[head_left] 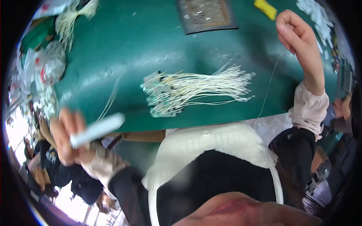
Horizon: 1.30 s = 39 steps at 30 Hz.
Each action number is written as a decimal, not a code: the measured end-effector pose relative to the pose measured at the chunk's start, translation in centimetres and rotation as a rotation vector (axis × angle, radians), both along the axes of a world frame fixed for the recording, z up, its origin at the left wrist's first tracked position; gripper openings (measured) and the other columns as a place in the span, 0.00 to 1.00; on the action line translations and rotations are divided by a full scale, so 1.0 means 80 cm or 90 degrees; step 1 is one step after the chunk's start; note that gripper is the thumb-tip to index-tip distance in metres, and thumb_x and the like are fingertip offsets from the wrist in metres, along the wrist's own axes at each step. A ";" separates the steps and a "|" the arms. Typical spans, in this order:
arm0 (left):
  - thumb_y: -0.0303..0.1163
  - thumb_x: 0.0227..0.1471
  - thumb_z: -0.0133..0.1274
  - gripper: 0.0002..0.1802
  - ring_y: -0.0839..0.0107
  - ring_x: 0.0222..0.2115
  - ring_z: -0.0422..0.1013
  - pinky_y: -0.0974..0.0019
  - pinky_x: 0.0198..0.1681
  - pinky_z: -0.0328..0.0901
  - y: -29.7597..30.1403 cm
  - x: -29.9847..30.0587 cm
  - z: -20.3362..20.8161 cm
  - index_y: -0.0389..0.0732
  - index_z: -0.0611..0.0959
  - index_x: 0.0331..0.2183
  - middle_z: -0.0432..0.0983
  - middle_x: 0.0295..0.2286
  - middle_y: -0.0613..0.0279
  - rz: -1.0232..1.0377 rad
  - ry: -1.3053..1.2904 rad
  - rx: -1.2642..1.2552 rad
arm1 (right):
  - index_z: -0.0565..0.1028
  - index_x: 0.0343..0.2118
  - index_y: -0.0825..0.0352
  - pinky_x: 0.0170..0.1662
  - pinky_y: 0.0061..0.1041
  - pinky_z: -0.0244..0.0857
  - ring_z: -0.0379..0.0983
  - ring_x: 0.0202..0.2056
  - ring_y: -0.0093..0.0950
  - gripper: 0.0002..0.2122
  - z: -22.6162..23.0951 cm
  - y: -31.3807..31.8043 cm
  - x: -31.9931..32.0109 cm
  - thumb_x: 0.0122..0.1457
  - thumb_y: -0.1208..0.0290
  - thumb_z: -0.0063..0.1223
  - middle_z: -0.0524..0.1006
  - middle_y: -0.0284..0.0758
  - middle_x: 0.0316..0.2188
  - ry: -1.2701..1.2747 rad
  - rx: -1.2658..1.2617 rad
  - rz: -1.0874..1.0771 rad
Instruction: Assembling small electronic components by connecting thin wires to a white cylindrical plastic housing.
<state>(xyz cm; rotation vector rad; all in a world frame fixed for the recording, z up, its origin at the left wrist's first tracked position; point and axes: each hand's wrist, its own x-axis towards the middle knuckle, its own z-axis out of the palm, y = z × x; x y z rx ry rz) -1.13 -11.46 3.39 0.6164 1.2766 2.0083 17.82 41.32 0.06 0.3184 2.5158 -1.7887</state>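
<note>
On the left, my left hand (68, 139), blurred by motion, is closed round a white stick-shaped piece (98, 130) that points up to the right. Thin pale strands (110, 100) show just beyond that piece; whether they join it I cannot tell. My right hand (296, 32) is raised at the far right with its fingers pinched together. Something fine shows between the fingertips, too small to name. Below that hand a thin thread-like strand (268, 88) runs down toward the table's near edge. Between both hands lies a bundle of cream wires (211, 86) with connectors at its left end.
On the green table (128, 45) a dark-framed tray (207, 15) of small metal parts lies at the back. A yellow block (266, 8) is near my right hand. Clear plastic bags (49, 62) and another wire bundle (73, 20) lie at left. White pieces (316, 19) are piled far right.
</note>
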 end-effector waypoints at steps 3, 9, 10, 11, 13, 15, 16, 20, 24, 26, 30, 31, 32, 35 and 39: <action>0.26 0.49 0.64 0.16 0.71 0.28 0.54 0.69 0.36 0.57 -0.084 0.062 0.013 0.38 0.73 0.36 0.70 0.40 0.57 0.136 0.098 -0.077 | 0.73 0.36 0.63 0.23 0.13 0.43 0.54 0.21 0.08 0.10 -0.007 0.057 0.036 0.69 0.61 0.52 0.63 0.18 0.20 -0.069 0.120 -0.125; 0.26 0.55 0.59 0.13 0.68 0.48 0.72 0.69 0.50 0.68 -0.199 0.123 -0.034 0.35 0.79 0.43 0.76 0.47 0.56 0.227 0.125 -0.756 | 0.78 0.47 0.64 0.32 0.21 0.62 0.69 0.26 0.19 0.15 -0.036 0.188 0.103 0.66 0.58 0.53 0.75 0.29 0.23 -0.058 0.660 -0.370; 0.23 0.55 0.58 0.15 0.69 0.47 0.73 0.69 0.50 0.68 -0.221 0.117 -0.050 0.33 0.79 0.46 0.77 0.46 0.56 0.159 0.144 -0.861 | 0.78 0.47 0.64 0.32 0.21 0.62 0.69 0.26 0.19 0.15 -0.038 0.199 0.108 0.66 0.58 0.53 0.75 0.29 0.23 -0.057 0.657 -0.368; 0.20 0.56 0.57 0.17 0.71 0.46 0.74 0.70 0.50 0.68 -0.228 0.109 -0.051 0.31 0.78 0.48 0.79 0.45 0.56 0.082 0.166 -0.970 | 0.77 0.49 0.62 0.36 0.27 0.64 0.72 0.31 0.28 0.15 -0.049 0.220 0.122 0.65 0.58 0.53 0.77 0.34 0.28 -0.090 0.713 -0.336; 0.20 0.58 0.56 0.17 0.73 0.42 0.75 0.69 0.47 0.69 -0.211 0.098 -0.052 0.31 0.78 0.49 0.80 0.40 0.58 0.076 0.079 -0.876 | 0.75 0.53 0.59 0.44 0.39 0.70 0.79 0.40 0.47 0.18 -0.064 0.237 0.126 0.62 0.59 0.54 0.82 0.45 0.38 -0.144 0.830 -0.248; 0.19 0.57 0.56 0.18 0.74 0.39 0.76 0.71 0.46 0.69 -0.137 0.094 -0.016 0.31 0.77 0.50 0.81 0.36 0.59 0.021 0.057 -0.755 | 0.72 0.56 0.58 0.48 0.44 0.70 0.77 0.46 0.50 0.21 -0.064 0.221 0.108 0.60 0.63 0.54 0.81 0.46 0.45 -0.262 0.874 -0.254; 0.19 0.53 0.59 0.20 0.74 0.38 0.76 0.71 0.45 0.69 -0.106 0.089 -0.012 0.30 0.78 0.49 0.81 0.34 0.58 -0.006 0.071 -0.682 | 0.72 0.56 0.57 0.49 0.45 0.70 0.77 0.47 0.50 0.21 -0.062 0.233 0.110 0.59 0.62 0.52 0.80 0.47 0.46 -0.291 0.899 -0.244; 0.23 0.45 0.64 0.21 0.70 0.28 0.77 0.67 0.40 0.71 0.017 0.058 0.022 0.32 0.82 0.45 0.82 0.31 0.58 -0.205 0.490 -0.613 | 0.73 0.56 0.58 0.49 0.43 0.71 0.77 0.47 0.48 0.22 -0.059 0.243 0.096 0.60 0.58 0.51 0.81 0.45 0.45 -0.237 1.002 -0.237; 0.23 0.47 0.63 0.14 0.60 0.30 0.76 0.59 0.36 0.70 0.125 0.043 0.001 0.37 0.84 0.40 0.79 0.33 0.55 -0.178 0.623 -0.560 | 0.74 0.53 0.61 0.36 0.29 0.67 0.77 0.32 0.32 0.20 -0.014 0.145 0.048 0.63 0.55 0.53 0.77 0.35 0.29 -0.207 0.885 -0.291; 0.21 0.49 0.61 0.12 0.60 0.32 0.76 0.62 0.36 0.70 0.156 0.036 -0.013 0.36 0.84 0.39 0.77 0.35 0.56 -0.199 0.713 -0.527 | 0.74 0.53 0.61 0.32 0.24 0.62 0.71 0.28 0.23 0.18 -0.003 0.114 0.041 0.65 0.57 0.54 0.74 0.30 0.27 -0.056 0.709 -0.237; 0.22 0.50 0.61 0.10 0.58 0.32 0.75 0.62 0.36 0.70 0.189 0.034 -0.027 0.37 0.84 0.38 0.75 0.34 0.57 -0.228 0.699 -0.477 | 0.73 0.49 0.61 0.27 0.15 0.49 0.59 0.25 0.10 0.11 0.007 0.037 0.021 0.67 0.65 0.55 0.67 0.20 0.26 0.046 0.355 -0.095; 0.22 0.51 0.60 0.09 0.58 0.32 0.75 0.62 0.35 0.70 0.192 0.035 -0.028 0.37 0.84 0.37 0.75 0.33 0.57 -0.238 0.716 -0.481 | 0.72 0.48 0.60 0.28 0.14 0.49 0.59 0.26 0.11 0.10 0.008 0.026 0.018 0.67 0.65 0.55 0.66 0.20 0.25 -0.075 0.245 -0.077; 0.22 0.51 0.60 0.08 0.58 0.32 0.75 0.62 0.35 0.69 0.195 0.033 -0.030 0.36 0.84 0.37 0.75 0.33 0.56 -0.248 0.734 -0.479 | 0.70 0.47 0.60 0.27 0.14 0.48 0.57 0.25 0.11 0.09 -0.005 0.021 0.017 0.68 0.65 0.54 0.64 0.20 0.24 -0.050 0.240 -0.052; 0.22 0.52 0.60 0.08 0.56 0.31 0.74 0.61 0.34 0.69 0.194 0.025 -0.031 0.36 0.84 0.37 0.75 0.33 0.56 -0.291 0.735 -0.453 | 0.71 0.46 0.60 0.26 0.16 0.46 0.56 0.24 0.12 0.10 -0.015 0.036 0.019 0.68 0.64 0.55 0.63 0.20 0.23 -0.133 0.308 0.063; 0.23 0.51 0.61 0.08 0.55 0.31 0.73 0.59 0.34 0.68 0.190 0.022 -0.037 0.36 0.84 0.36 0.74 0.32 0.56 -0.257 0.711 -0.447 | 0.75 0.46 0.62 0.25 0.25 0.43 0.50 0.21 0.18 0.15 -0.001 0.030 0.017 0.65 0.57 0.59 0.56 0.26 0.16 -0.199 0.647 0.101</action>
